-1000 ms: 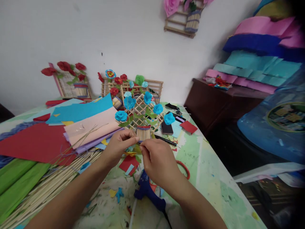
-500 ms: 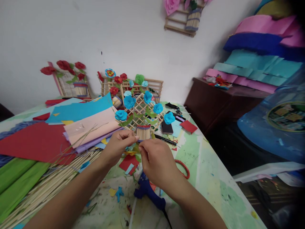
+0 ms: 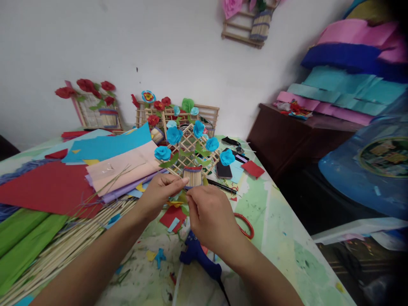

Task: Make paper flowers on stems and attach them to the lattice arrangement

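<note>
My left hand (image 3: pixel 161 191) is closed, its thumb pressed to the fingers beside the small stick basket (image 3: pixel 192 177) of a lattice stand. Just to the right, my right hand (image 3: pixel 213 210) pinches with its fingertips close to the left thumb. Whatever the two hands hold is too small or hidden to make out. Behind them stands the wooden lattice (image 3: pixel 188 149), decorated with blue paper flowers (image 3: pixel 174 136) and green leaves. A yellow paper piece (image 3: pixel 175 204) shows below the fingertips. Under my right hand lies a blue glue gun (image 3: pixel 204 260), partly covered.
Red-handled scissors (image 3: pixel 250 227) lie right of my right hand. Thin sticks (image 3: pixel 73 242), red paper (image 3: pixel 47 189) and green crepe paper (image 3: pixel 28 242) cover the left side. A phone (image 3: pixel 224 170) and a black pen (image 3: pixel 222 186) lie behind. Other flower lattices (image 3: pixel 207 114) lean against the wall.
My left thumb has shifted slightly right, towards the right fingertips. The right hand keeps almost the same place, and the view has tilted very slightly.
</note>
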{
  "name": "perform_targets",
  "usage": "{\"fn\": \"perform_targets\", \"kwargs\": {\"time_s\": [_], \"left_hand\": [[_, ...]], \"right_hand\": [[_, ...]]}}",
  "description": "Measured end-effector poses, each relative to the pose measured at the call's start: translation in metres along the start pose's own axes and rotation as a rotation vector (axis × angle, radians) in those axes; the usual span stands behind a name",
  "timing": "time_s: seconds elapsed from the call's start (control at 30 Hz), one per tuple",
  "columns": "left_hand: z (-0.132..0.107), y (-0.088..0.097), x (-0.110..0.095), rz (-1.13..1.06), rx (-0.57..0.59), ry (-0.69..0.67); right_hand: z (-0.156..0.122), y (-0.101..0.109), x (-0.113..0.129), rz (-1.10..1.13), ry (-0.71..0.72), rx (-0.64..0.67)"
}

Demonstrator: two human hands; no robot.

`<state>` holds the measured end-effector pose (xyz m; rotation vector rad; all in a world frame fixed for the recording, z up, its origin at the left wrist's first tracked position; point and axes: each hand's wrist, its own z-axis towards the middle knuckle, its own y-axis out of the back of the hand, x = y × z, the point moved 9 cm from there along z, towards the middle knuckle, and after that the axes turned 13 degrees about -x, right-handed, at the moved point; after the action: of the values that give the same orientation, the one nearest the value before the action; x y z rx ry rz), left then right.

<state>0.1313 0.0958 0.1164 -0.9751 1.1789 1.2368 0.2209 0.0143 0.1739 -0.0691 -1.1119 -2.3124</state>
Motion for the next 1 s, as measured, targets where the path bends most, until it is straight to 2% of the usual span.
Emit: {"fn": "perform_targets", "kwargs": {"time_s": [0.33, 0.73, 0.87, 1.0], "left_hand": [[0.000, 0.001, -0.007, 0.061, -0.014, -0.029], [-0.002, 0.003, -0.010, 0.093, -0.053, -0.046], [-0.002, 0.001, -0.009, 0.073, -0.049, -0.029], [-0.003, 0.000, -0.008, 0.056, -0.037, -0.013]], "right_hand": [[0.000, 0.002, 0.001, -0.047, 0.022, -0.059], [-0.003, 0.012, 0.011, -0.217, 0.175, -0.279], [-0.004, 0.011, 0.013, -0.226, 0.192, -0.289], [-0.003, 0.006, 0.009, -0.212, 0.155, -0.242]]}}
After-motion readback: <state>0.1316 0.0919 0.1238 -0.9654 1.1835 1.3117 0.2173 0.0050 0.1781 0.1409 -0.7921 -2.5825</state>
